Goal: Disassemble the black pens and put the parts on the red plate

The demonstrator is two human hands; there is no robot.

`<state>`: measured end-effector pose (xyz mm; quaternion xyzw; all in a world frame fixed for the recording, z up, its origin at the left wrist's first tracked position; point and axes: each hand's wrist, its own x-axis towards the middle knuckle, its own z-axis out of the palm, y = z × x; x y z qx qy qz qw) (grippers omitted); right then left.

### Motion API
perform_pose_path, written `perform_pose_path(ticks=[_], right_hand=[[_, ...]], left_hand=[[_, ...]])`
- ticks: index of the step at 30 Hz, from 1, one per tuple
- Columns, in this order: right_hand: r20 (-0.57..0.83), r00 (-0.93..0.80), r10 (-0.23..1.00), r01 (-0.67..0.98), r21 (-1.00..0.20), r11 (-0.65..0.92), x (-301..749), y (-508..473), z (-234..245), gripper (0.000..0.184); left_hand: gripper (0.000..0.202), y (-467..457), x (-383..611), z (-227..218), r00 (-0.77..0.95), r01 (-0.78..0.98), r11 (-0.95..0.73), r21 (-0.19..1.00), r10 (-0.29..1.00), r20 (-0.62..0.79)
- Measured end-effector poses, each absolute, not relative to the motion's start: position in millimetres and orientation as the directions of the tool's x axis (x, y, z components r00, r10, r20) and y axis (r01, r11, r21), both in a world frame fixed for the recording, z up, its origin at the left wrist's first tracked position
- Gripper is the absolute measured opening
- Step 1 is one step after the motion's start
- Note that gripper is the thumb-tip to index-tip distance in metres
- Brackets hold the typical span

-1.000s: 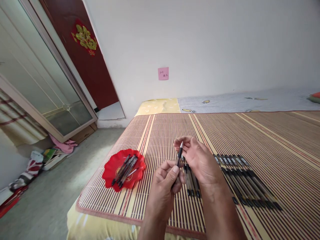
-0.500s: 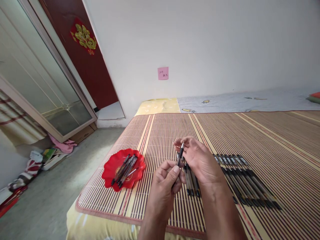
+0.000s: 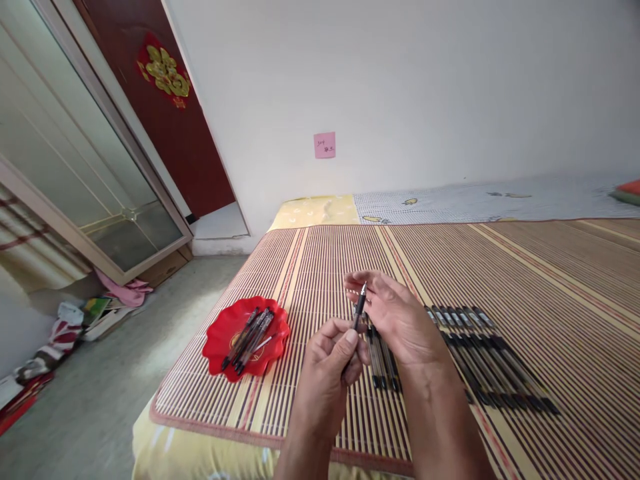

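My left hand is closed around a black gel pen, thumb on its barrel and metal tip pointing up. Close behind that tip is my right hand, its fingers apart and loosely curved; whether they touch the pen I cannot tell. Partly hidden by my right wrist, a few pens lie side by side on the slatted mat. Further right rests a neat row of several black pens, with a row of caps above it.
A red scalloped plate on the left of the mat holds several pens and a thin white stick. The bed's edge runs along the front. A pink note is stuck to the wall.
The view has shifted very slightly. Both hands keep nearly the same pose, with the pen still in my left hand.
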<state>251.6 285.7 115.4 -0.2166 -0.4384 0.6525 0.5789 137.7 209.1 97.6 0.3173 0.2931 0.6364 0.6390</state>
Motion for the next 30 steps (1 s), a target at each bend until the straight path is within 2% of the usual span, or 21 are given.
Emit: perform_pose_path(ticks=[4, 8, 11, 15, 21, 25, 30], right_hand=[[0.272, -0.266, 0.925, -0.540, -0.837, 0.091, 252, 285, 113, 0.018], [0.231, -0.245, 0.942, -0.529, -0.846, 0.070, 252, 286, 112, 0.014], [0.206, -0.251, 0.946, -0.546, -0.837, 0.037, 251, 286, 113, 0.017], [0.245, -0.299, 0.922, -0.551, -0.834, 0.042, 252, 285, 115, 0.024], [0.251, -0.296, 0.922, -0.478, -0.874, 0.085, 253, 285, 112, 0.020], [0.260, -0.268, 0.928, -0.429, -0.894, 0.127, 252, 285, 109, 0.020], [0.283, -0.234, 0.930, -0.355, -0.916, 0.189, 250, 284, 107, 0.020]], left_hand=[[0.030, 209, 136, 97, 0.022, -0.627, -0.003, 0.779, 1.000, 0.021], [0.032, 208, 136, 96, 0.023, -0.610, 0.003, 0.793, 1.000, 0.015], [0.032, 208, 136, 96, 0.027, -0.596, 0.013, 0.803, 1.000, 0.004], [0.031, 209, 136, 96, 0.045, -0.626, 0.017, 0.780, 0.999, 0.014], [0.030, 210, 132, 93, 0.037, -0.628, -0.001, 0.779, 0.999, 0.031], [0.032, 210, 133, 90, -0.042, -0.539, -0.059, 0.840, 0.998, 0.044], [0.032, 209, 134, 86, -0.179, -0.336, -0.171, 0.926, 0.977, 0.115]])
